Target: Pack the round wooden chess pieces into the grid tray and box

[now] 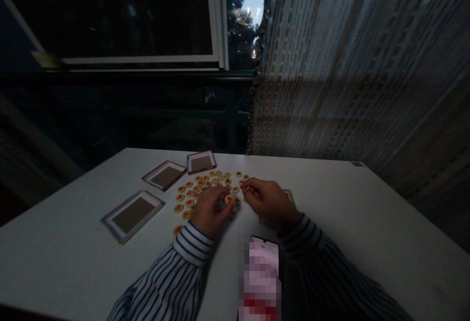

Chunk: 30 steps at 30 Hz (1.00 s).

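Round, pale Chinese chess pieces [189,203] lie scattered on the white table, many with red characters and some with dark ones. Between the thumb and fingers of my left hand [211,208] is a Chinese chess piece [229,199] with a red mark, its face turned up toward me. My right hand [270,201] is just to the right, its thumb and forefinger pinched together close to loose pieces. Whatever is in that pinch, if anything, is too small to make out.
Three shallow box parts stand left of the pieces: one nearer [134,213], one farther [165,175], one at the back [201,162]. A box [289,195] is partly hidden behind my right hand. A phone [260,277] lies between my forearms. A bead curtain [330,66] hangs beyond the table [348,223].
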{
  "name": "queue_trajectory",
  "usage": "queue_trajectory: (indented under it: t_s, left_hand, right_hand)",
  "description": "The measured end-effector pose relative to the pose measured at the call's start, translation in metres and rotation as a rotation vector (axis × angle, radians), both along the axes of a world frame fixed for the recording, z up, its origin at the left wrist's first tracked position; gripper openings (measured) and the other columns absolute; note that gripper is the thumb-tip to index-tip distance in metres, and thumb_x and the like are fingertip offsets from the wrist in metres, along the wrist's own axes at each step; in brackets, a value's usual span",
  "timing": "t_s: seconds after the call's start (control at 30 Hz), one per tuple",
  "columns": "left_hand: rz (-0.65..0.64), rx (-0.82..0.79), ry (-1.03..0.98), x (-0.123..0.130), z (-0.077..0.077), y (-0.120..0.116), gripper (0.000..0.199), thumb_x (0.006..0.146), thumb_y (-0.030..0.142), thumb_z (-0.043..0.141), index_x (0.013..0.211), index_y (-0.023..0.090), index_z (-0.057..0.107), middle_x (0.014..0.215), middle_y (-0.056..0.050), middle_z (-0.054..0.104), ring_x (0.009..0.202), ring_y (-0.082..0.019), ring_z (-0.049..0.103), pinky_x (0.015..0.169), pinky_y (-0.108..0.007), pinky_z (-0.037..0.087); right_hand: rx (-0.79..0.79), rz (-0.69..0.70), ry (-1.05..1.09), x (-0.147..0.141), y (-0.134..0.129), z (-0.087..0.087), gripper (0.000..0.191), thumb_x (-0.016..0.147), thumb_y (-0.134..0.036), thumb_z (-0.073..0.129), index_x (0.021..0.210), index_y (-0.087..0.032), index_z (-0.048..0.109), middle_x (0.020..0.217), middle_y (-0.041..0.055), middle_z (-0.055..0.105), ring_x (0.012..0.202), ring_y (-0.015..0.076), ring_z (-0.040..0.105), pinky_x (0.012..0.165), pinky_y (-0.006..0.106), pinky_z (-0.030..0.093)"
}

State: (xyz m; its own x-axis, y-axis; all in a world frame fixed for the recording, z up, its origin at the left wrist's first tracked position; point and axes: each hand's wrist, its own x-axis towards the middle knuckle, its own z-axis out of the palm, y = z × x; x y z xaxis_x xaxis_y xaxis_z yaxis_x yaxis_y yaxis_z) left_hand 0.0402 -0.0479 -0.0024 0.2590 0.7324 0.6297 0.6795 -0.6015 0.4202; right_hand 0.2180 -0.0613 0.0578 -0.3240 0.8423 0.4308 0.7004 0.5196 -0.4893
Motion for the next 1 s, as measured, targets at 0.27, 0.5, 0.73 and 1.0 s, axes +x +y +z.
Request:
queue_trajectory:
  t_s: [0.27,0.5,0.73,1.0]
  left_hand:
    - [-0.001,-0.037,-0.016,0.018,0.012,0.011,0.022,0.071,0.03,0.058,0.089,0.018,0.054,0.088,-0.006,0.06,0.086,-0.02,0.054,0.08,-0.037,0.042]
    - [-0.005,-0.046,-0.05,0.036,0.014,0.019,0.019,0.07,0.028,0.058,0.086,0.019,0.055,0.083,-0.004,0.06,0.082,-0.019,0.055,0.078,-0.037,0.042]
    - [-0.009,-0.097,-0.063,0.044,-0.007,0.018,0.019,0.071,0.027,0.058,0.088,0.02,0.055,0.085,-0.004,0.061,0.081,-0.019,0.056,0.076,-0.036,0.044]
    - [-0.063,0.028,0.049,0.051,-0.017,0.015,0.019,0.074,0.026,0.053,0.092,0.02,0.056,0.081,-0.003,0.064,0.08,-0.019,0.057,0.082,-0.04,0.041]
  right_hand:
    - [0.003,-0.023,0.005,0.011,0.005,0.003,0.017,0.078,-0.024,0.045,0.086,-0.02,0.06,0.067,-0.001,0.062,0.059,0.0109,0.053,0.054,0.021,0.034]
    - [-0.017,-0.052,-0.001,0.018,0.008,0.005,0.019,0.077,-0.024,0.045,0.086,-0.019,0.061,0.063,-0.0007,0.06,0.056,0.0111,0.052,0.053,0.021,0.035]
    - [-0.042,-0.09,-0.006,0.024,0.011,0.004,0.019,0.077,-0.025,0.045,0.086,-0.02,0.06,0.064,-0.0004,0.061,0.059,0.0119,0.053,0.055,0.022,0.036]
    - [-0.07,-0.087,-0.081,0.031,0.017,0.006,0.019,0.077,-0.026,0.045,0.086,-0.02,0.06,0.063,-0.001,0.06,0.058,0.0118,0.053,0.055,0.022,0.036]
